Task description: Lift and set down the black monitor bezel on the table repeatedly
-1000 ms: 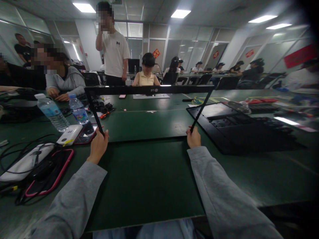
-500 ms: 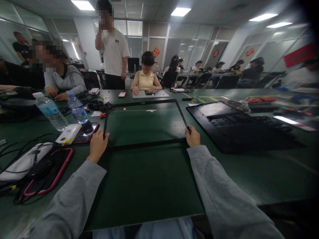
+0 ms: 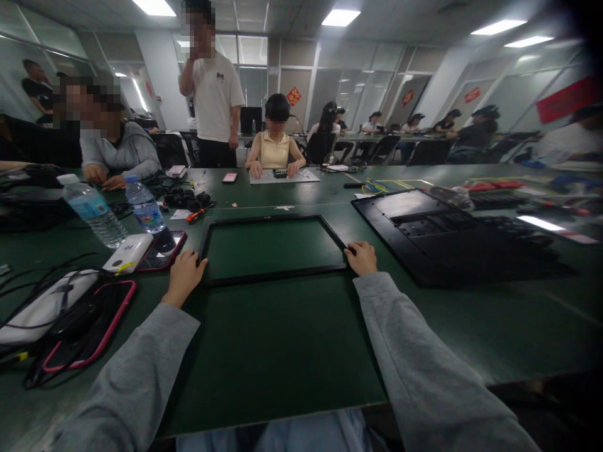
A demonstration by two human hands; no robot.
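A thin black rectangular frame, like a monitor bezel (image 3: 277, 275), lies nearly flat on or just above the green table (image 3: 282, 351); I cannot tell whether all of it touches. My left hand (image 3: 185, 276) grips its left side near the front corner. On the opposite side, my right hand (image 3: 362, 258) is closed on the right edge near the front corner. Through the frame's opening the green tabletop shows. To the right of my right hand rests a large black plastic panel (image 3: 424, 238), like a monitor's back cover, with recesses in its surface.
Left of my hand are two water bottles (image 3: 97, 213), a white power bank (image 3: 128, 252), a phone (image 3: 162, 251) and a red-rimmed phone (image 3: 125, 314) among cables. An orange-handled tool (image 3: 195, 216) lies beyond. A seated person (image 3: 276, 147) works across the table.
The black frame's far side has come down toward the table, so it was tilted up and is now nearly flat. Both hands stay at its sides.
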